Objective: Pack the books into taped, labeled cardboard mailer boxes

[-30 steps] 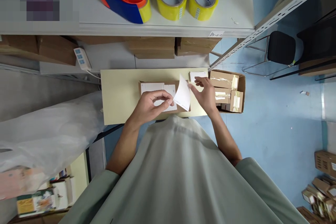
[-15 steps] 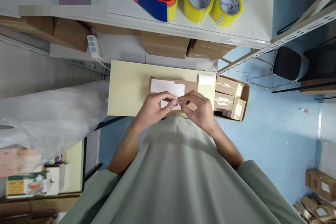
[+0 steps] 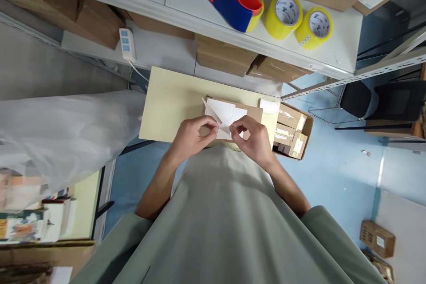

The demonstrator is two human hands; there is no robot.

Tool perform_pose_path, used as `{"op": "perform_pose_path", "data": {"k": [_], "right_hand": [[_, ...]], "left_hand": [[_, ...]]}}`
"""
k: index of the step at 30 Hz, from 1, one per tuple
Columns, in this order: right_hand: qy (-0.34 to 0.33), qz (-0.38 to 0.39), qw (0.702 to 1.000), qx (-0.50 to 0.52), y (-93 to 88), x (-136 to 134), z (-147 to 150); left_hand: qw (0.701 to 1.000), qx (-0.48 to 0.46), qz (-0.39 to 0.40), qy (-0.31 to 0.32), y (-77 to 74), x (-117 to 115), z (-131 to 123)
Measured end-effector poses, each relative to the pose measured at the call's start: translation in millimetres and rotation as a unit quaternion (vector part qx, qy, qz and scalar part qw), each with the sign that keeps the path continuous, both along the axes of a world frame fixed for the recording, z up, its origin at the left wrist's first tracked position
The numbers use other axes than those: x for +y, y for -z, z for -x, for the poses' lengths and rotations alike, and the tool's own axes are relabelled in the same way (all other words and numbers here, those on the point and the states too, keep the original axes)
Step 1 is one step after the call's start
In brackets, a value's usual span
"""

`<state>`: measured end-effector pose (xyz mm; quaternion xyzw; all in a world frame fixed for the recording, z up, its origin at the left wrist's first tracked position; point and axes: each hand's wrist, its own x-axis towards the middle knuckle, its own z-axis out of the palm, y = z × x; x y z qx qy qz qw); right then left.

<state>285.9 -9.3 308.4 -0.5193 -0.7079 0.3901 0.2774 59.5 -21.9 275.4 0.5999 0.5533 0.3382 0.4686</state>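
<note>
In the head view a flat brown cardboard box (image 3: pixel 255 113) lies on the pale yellow table (image 3: pixel 173 97), with white paper sheets (image 3: pixel 226 110) over much of its top. My left hand (image 3: pixel 195 136) pinches the edge of a white paper label (image 3: pixel 212 112), one part of which stands up in a raised, slanted flap. Beside it, my right hand (image 3: pixel 251 136) is closed in a pinch over the papers; whatever its fingertips hold is too small to make out. A small gap separates the two hands. A small white stack of paper (image 3: pixel 269 106) rests at the table's right end.
An open carton (image 3: pixel 308 135) of taped boxes stands right of the table. On the shelf (image 3: pixel 189 0) are an orange and blue tape dispenser (image 3: pixel 231 2) and two yellow tape rolls (image 3: pixel 282 15). A power strip (image 3: pixel 127 44) and a plastic-wrapped bulk (image 3: pixel 66 137) are at left.
My hands have drawn slightly apart from fingertips nearly touching. A slanted white flap now rises beside my left fingertips. The whole view has turned and shifted a little.
</note>
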Motion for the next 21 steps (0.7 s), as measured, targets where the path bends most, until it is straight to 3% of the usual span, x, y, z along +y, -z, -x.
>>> {"op": "perform_pose_path", "data": {"k": [13, 17, 21], "right_hand": [[0.127, 0.087, 0.988, 0.004, 1.6, 5.5, 34.4], [0.154, 0.094, 0.984, -0.008, 2.1, 4.4, 44.1], [0.166, 0.084, 0.982, -0.008, 1.8, 5.1, 57.8]], "left_hand": [[0.983, 0.131, 0.05, -0.115, 61.0, 17.3, 149.7], [0.956, 0.23, 0.075, -0.167, 71.1, 33.0, 205.1], [0.91, 0.336, 0.102, -0.22, 71.4, 57.8, 258.0]]}}
